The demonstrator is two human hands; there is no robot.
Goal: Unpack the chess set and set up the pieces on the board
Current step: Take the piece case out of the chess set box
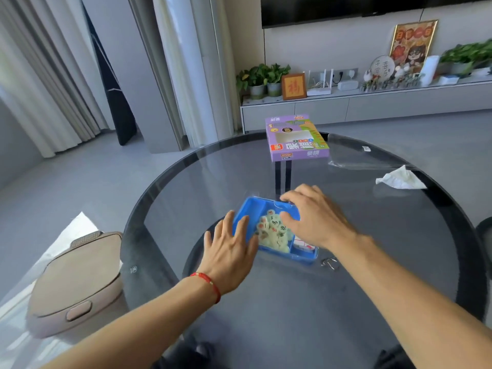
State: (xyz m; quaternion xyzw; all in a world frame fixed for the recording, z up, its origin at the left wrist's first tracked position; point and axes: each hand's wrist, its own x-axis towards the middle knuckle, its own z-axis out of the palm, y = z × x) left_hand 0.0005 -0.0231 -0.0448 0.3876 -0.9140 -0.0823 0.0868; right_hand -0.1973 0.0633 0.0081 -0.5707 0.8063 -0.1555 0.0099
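A blue plastic tray [249, 209] lies in the middle of the round glass table [186, 187]. In it sits a heap of pale round chess pieces [274, 230] with red and green characters, and a folded red-and-white sheet [303, 246] fills its near right compartment. My left hand [229, 249] lies flat with straight fingers against the tray's left side. My right hand [314, 217] reaches over the tray's far right corner, fingers bent down onto the rim and over the pieces. The purple chess box [296, 139] lies at the table's far edge.
A crumpled white tissue [399, 178] and a clear plastic wrapper [367, 153] lie at the far right of the table. A small metal ring [329, 263] lies just right of the tray. A beige lidded bin [77, 283] stands on the floor at the left.
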